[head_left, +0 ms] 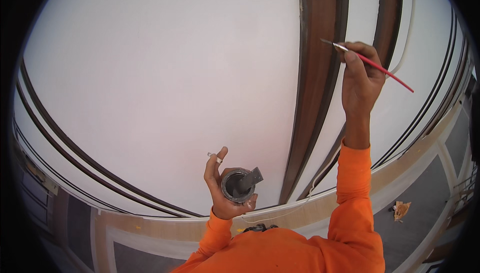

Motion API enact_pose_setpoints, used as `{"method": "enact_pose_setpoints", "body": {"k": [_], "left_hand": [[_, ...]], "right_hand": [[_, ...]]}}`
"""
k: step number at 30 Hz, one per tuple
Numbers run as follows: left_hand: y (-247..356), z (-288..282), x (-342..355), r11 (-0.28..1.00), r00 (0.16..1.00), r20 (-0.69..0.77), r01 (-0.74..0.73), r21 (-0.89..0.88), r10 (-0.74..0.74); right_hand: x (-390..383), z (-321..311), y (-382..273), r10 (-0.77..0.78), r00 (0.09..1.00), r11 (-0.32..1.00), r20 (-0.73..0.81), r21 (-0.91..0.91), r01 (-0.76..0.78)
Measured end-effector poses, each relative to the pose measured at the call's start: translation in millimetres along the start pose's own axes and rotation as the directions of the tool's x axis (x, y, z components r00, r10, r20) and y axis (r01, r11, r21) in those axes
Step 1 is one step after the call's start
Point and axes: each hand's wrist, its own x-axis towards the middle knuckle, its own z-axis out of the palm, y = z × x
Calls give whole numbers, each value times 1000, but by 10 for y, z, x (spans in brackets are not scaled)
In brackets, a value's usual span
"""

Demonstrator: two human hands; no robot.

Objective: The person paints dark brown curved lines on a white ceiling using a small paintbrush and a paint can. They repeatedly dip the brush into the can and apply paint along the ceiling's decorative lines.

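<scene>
My right hand (pixel 361 75) is raised, its fingers closed round a thin paintbrush (pixel 382 68) with a red handle and a silvery ferrule. The dark bristle tip points left, over a brown wooden strip (pixel 320 28) with dark edges; whether it touches the wood I cannot tell. Lower down, in front of my chest, my left hand (pixel 223 203) grips a small round pot (pixel 226 185) with dark grey contents. A flat grey stick (pixel 254 176) leans out of the pot on its right side. A short white thing (pixel 215 157) shows between or on my left fingers.
A broad white wall panel (pixel 170 73) fills the middle. Another brown strip (pixel 389 13) and a pale cable (pixel 407 38) run at the right. Below lies a grey floor with pale bands (pixel 450 158), bearing a crumpled brownish scrap (pixel 401 211) at the right.
</scene>
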Motion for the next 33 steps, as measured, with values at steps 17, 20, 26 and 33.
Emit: {"method": "enact_pose_setpoints", "body": {"k": [17, 20, 26, 33], "left_hand": [[-85, -139, -89, 989, 998, -68, 15, 148, -5], [-129, -144, -92, 989, 998, -67, 12, 148, -2], [-104, -125, -84, 990, 997, -72, 7, 143, 4], [-148, -137, -114, 988, 996, -88, 5, 156, 9]], "right_hand": [[94, -82, 345, -185, 966, 924, 183, -301, 234], [100, -12, 272, -165, 982, 954, 93, -239, 183], [151, 69, 228, -176, 978, 926, 116, -317, 204], [132, 46, 254, -166, 981, 945, 96, -270, 186]]}}
